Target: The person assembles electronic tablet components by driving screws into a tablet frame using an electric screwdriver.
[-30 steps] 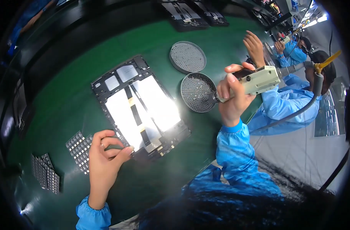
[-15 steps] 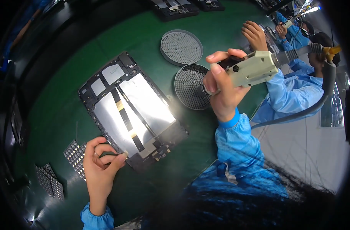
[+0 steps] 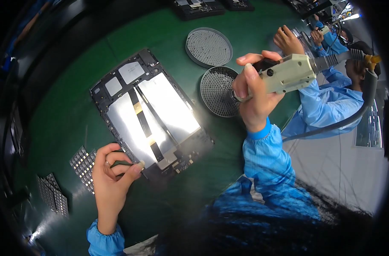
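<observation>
An opened tablet (image 3: pixel 180 110) lies on the green work surface, its silver inner plates and dark flat cables facing up. My left hand (image 3: pixel 111 173) grips its lower left edge, with thumb and curled fingers closed at the rim. My right hand (image 3: pixel 259 91) is wrapped around a pale green electric screwdriver (image 3: pixel 293 73), held almost level and pointing left. The screwdriver's nose is over a round screw tray (image 3: pixel 213 94) dotted with small holes; the bit's tip is hard to make out. A second round tray (image 3: pixel 209 46) sits just behind that one.
Perforated sheets of small dark parts (image 3: pixel 82 164) lie left of my left hand, with more strips (image 3: pixel 53 195) farther left. Other devices (image 3: pixel 198 8) rest at the far edge. A grey hose (image 3: pixel 361 106) trails from the screwdriver. A co-worker in blue (image 3: pixel 331 104) sits at the right.
The view has shifted slightly, so the tablet and trays appear a little higher and farther right. Both hands keep their holds, and the screwdriver remains over the nearer tray.
</observation>
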Demonstrator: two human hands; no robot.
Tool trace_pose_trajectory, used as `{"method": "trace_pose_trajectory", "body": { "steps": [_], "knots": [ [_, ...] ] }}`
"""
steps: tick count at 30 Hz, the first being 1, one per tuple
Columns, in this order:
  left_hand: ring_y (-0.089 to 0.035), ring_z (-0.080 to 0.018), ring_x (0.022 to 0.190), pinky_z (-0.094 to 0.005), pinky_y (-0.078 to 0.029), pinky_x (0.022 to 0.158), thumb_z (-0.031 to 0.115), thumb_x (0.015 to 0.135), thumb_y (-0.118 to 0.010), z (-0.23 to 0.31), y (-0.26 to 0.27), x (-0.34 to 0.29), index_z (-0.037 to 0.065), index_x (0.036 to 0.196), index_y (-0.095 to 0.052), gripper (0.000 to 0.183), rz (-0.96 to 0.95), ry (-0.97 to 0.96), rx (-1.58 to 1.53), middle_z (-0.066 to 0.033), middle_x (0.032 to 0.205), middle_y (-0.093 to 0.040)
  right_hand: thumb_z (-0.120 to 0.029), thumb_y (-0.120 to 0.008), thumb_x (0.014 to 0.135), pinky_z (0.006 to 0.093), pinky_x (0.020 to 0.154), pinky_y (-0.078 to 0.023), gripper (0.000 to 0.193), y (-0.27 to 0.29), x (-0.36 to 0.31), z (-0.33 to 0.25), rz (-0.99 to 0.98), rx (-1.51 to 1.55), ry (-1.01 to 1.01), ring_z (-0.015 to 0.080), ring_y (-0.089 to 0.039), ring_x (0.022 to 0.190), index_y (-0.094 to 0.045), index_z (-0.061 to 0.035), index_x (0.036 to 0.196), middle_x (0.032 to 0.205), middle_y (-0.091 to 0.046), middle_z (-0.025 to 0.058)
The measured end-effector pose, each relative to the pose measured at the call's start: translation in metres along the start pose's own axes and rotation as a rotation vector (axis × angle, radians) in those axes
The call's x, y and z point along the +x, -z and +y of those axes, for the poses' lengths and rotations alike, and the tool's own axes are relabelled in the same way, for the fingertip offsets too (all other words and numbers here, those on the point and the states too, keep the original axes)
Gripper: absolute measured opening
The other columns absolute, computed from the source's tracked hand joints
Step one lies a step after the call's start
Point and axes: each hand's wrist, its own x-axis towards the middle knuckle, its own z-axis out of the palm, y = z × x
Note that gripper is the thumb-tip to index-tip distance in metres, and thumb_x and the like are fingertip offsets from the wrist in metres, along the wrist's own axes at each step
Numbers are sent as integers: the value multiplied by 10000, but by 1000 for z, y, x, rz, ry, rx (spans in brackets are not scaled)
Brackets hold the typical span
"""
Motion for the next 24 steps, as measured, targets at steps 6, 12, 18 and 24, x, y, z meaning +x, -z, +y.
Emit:
{"method": "trace_pose_trajectory", "body": {
  "steps": [6, 12, 18, 24],
  "knots": [
    [-685, -153, 778, -222, -570, 684, -106, 794, -706, -5, 0, 6, -41, 1235, -432, 524, -16, -10, 4, -87, 969, -575, 17, -644, 860, 235, 426, -368, 396, 3, 4, 1, -20, -20, 13, 100, -474, 489, -467, -2, 1214, 923, -647, 193],
    [-677, -144, 784, -217, -559, 683, -85, 797, -721, -2, 9, -2, -33, 1244, -436, 533, 25, -12, 20, -82, 973, -569, 7, -645, 871, 247, 425, -373, 391, -3, 1, 7, -75, 21, -16, 107, -466, 493, -465, 4, 1218, 842, -610, 147],
    [-668, -146, 808, -250, -546, 691, -10, 805, -754, -12, 20, 6, -26, 1245, -433, 545, -84, -64, -48, -85, 977, -578, -48, -612, 922, 239, 429, -373, 430, -12, -3, 0, -49, -134, 77, 85, -438, 490, -412, 7, 1300, 884, -588, 118],
    [-670, -146, 802, -247, -543, 682, 98, 857, -730, -14, 22, 4, -47, 1222, -432, 494, -125, -71, -168, -94, 970, -594, -135, -596, 962, 221, 420, -353, 458, -34, -5, -19, -67, -41, 128, 54, -396, 467, -376, -13, 1345, 998, -610, 132]
  ]
}}
